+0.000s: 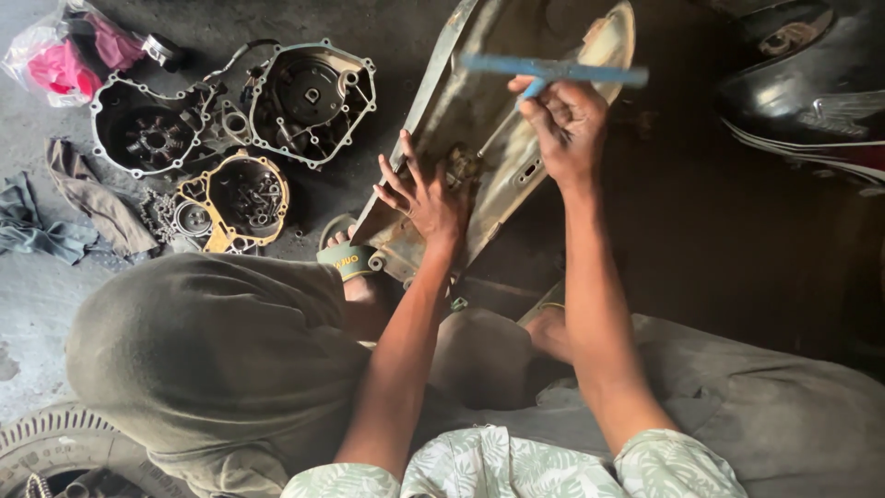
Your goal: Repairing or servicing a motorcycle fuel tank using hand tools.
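Dim overall, with soft daylight from the upper left. Brightest on the grey floor (37, 295) and the plastic bag (55, 55), slightly washed out there. Deep shadow at right, swallowing detail below the black motorbike (811, 83); faint sheen on its bodywork. Motion blur on the blue wrench (553, 70). Mild wide-angle stretch at the bottom corners. Slightly grainy throughout.

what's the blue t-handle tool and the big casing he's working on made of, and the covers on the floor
T-handle tool: blue-painted bar, pale bare shaft, probably steel. Casing: dull, grimy cast metal, likely aluminium, steadied by the left hand; right hand grips the tool. Floor covers: grey cast metal with bolt lugs; one looks yellowish.
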